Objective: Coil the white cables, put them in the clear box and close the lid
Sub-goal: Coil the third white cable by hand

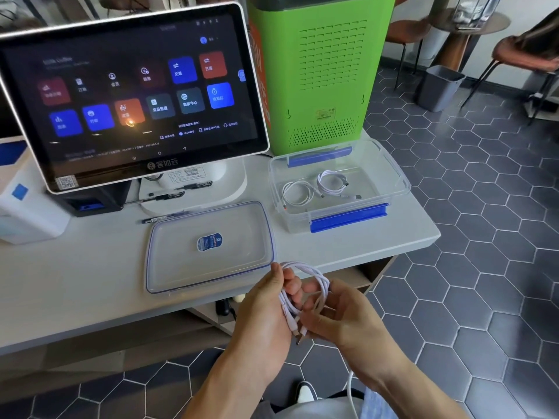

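— Head view, hidden or hard to read?
— Plug ends of the coiled white cable [303, 293] bunched low between the palms, types unclear. Thin white lead [351, 391] running down past the right wrist and cut off at the bottom edge; cannot tell whether part of the same cable. Black pens [165, 197] partly tucked under the touchscreen terminal [133, 95]. Rim of the clear box [338, 189] hard to trace against the pale surface [75, 273].
— Grip on each side?
— Left hand [266, 309] curled round the coil on its left, thumb up at the loop. Right hand [338, 309] pinching the coil from the right, fingers bent, palm up.
— Whereabouts, and pointing which way?
— Held in the air just off the surface's near edge, below the lid [208, 246]. Loop topmost, long axis near upright, plugs pointing down.
— Remaining things?
— Two coiled cables [317, 187] lying flat in the open box, side by side. Box's long axis left to right, blue latches [348, 217] on the long sides. Lid flat on the surface, left of the box, just apart. Green perforated cabinet [320, 74] behind the box.
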